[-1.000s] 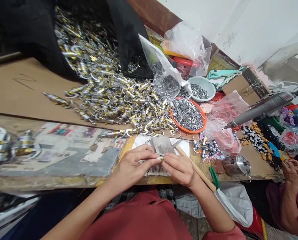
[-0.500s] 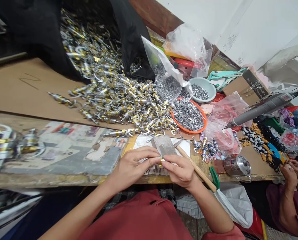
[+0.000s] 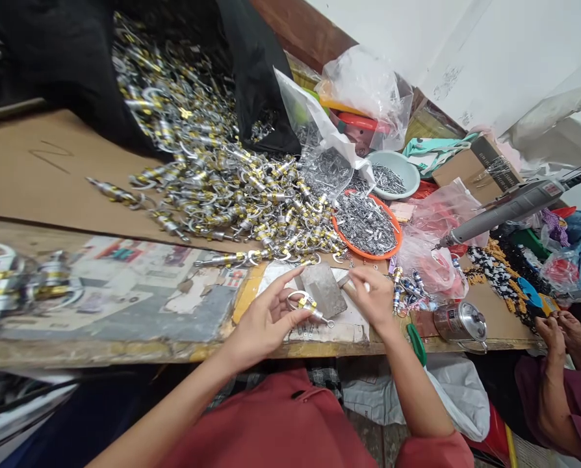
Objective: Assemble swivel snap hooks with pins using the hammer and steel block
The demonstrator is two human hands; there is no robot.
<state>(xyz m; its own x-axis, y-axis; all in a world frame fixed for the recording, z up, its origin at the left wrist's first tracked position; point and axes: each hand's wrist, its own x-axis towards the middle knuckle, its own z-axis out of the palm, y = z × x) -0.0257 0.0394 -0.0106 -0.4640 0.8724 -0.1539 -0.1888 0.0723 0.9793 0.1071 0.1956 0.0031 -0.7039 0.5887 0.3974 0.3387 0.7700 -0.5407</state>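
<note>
My left hand (image 3: 266, 318) is closed, with thumb and fingers pinching a small silver-and-yellow trinket (image 3: 310, 305) that has a white crescent and a ring at its end. The trinket is just above a grey metal block (image 3: 325, 292), which lies on a worn white sheet (image 3: 353, 331). To the right of the block, my right hand (image 3: 372, 300) is closed around a hammer (image 3: 344, 281) near its head. The hammer's wooden handle is hidden by the hand and forearm.
A large heap of similar trinkets (image 3: 242, 201) spills from a black bag (image 3: 256, 84). An orange bowl (image 3: 398, 242) of metal clasps stands behind my right hand. A grey electric screwdriver (image 3: 500, 211) hangs at right, above a metal mug (image 3: 461, 322). A co-worker's hands (image 3: 558, 331) are at far right.
My hands have moved apart. The trinket stays in my left hand and shows more fully now. My right hand has let go of it, moved right and closed on the hammer.
</note>
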